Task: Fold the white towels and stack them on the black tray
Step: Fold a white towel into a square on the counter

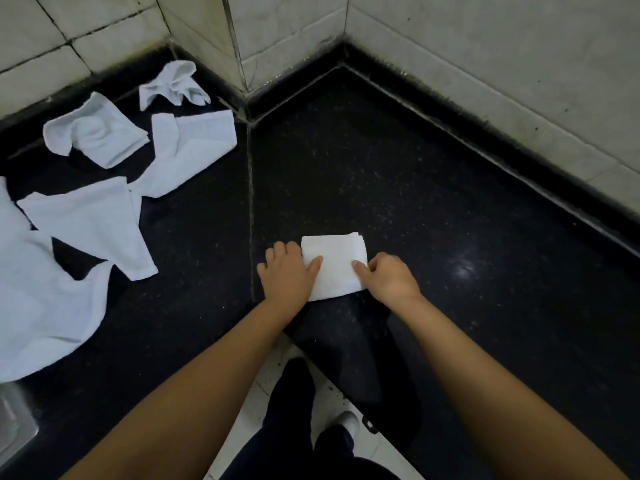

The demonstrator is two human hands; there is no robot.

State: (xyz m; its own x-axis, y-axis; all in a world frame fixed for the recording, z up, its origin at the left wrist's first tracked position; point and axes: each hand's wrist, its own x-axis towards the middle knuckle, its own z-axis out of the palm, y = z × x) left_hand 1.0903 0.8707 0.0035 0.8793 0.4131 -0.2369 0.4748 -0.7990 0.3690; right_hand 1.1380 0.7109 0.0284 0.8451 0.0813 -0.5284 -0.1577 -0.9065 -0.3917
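Folded towel: a small white rectangle lay flat on the black speckled counter, near its front edge and just right of the counter's seam.
Left hand: the left hand rested on the folded towel's left edge, thumb lying on top of the cloth, fingers curled down along that edge.
Right hand: the right hand gripped the towel's right edge, thumb pressed on top, fingers curled at the side.
Hands together or apart: the 2 hands were apart, 1 on each side of the same towel.
Unfolded towels: 5 loose white towels lay crumpled and spread on the counter's left part, well apart from the folded one; the smallest, bunched one sat nearest the tiled wall.
Sink: a metal edge showed at the lower left.
Black tray: I could not tell it from the dark counter.
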